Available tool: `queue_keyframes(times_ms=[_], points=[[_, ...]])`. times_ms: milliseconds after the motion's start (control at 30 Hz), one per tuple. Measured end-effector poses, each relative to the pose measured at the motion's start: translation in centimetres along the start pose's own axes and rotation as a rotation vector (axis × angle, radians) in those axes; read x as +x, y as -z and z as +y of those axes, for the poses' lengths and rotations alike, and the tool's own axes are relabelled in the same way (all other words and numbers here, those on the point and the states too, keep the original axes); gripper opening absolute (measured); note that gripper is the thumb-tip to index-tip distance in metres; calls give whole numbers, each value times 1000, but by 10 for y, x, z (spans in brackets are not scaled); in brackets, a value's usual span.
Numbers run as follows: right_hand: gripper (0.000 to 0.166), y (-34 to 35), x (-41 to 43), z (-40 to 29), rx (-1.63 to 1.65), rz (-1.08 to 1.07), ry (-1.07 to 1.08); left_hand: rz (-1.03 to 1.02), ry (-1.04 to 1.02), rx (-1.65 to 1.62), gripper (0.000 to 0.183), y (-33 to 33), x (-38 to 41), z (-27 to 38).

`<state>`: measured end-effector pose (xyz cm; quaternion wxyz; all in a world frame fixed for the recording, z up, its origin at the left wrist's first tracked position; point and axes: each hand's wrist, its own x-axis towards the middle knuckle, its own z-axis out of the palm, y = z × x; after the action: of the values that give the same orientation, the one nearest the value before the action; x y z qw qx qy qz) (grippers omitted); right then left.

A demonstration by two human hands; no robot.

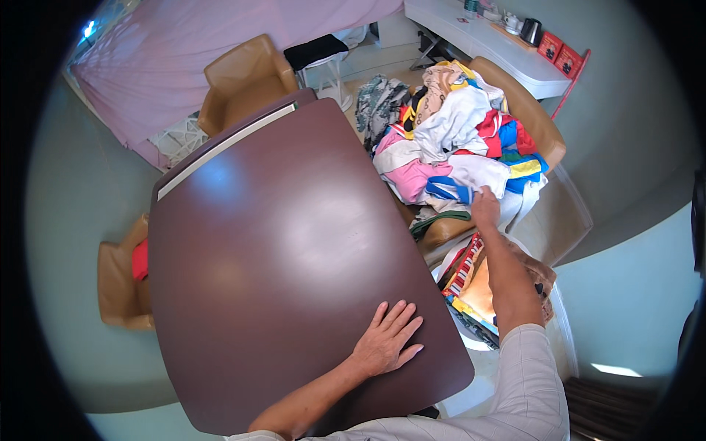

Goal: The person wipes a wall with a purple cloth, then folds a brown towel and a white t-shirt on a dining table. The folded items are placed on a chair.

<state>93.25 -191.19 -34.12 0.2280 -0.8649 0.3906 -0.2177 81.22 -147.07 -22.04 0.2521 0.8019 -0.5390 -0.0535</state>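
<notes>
My left hand (389, 339) rests palm down on the dark brown tabletop (248, 308), fingers spread, holding nothing. My right hand (486, 208) reaches to the near side of a heaped pile of clothes on a tan armchair (543, 132). Its fingers pinch the edge of a white garment (485, 172). Just left of those fingers lies a blue fabric piece with white stripes (448, 189). Pink cloth (413, 176), a crumpled white garment (452, 124), red and blue cloth (510, 135) and a grey camouflage garment (380, 105) also show in the pile.
Below my right forearm, a white round container (480, 343) holds folded fabrics, among them a brown-orange plush piece (475, 289). More tan armchairs (245, 77) stand around the table. A white side table (496, 49) at the back carries a black kettle (531, 32) and red boxes (558, 54).
</notes>
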Motion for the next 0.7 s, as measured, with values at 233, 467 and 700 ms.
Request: queue_keyframes(times_ms=[233, 467, 700], points=[[29, 95, -2, -125, 468, 235, 132, 101, -25, -26, 57, -6, -5, -4], [20, 251, -144, -278, 961, -140, 334, 438, 53, -258, 53, 0, -28, 1], [24, 228, -326, -267, 805, -742, 632, 822, 919, -1762, 71, 46, -153, 23]])
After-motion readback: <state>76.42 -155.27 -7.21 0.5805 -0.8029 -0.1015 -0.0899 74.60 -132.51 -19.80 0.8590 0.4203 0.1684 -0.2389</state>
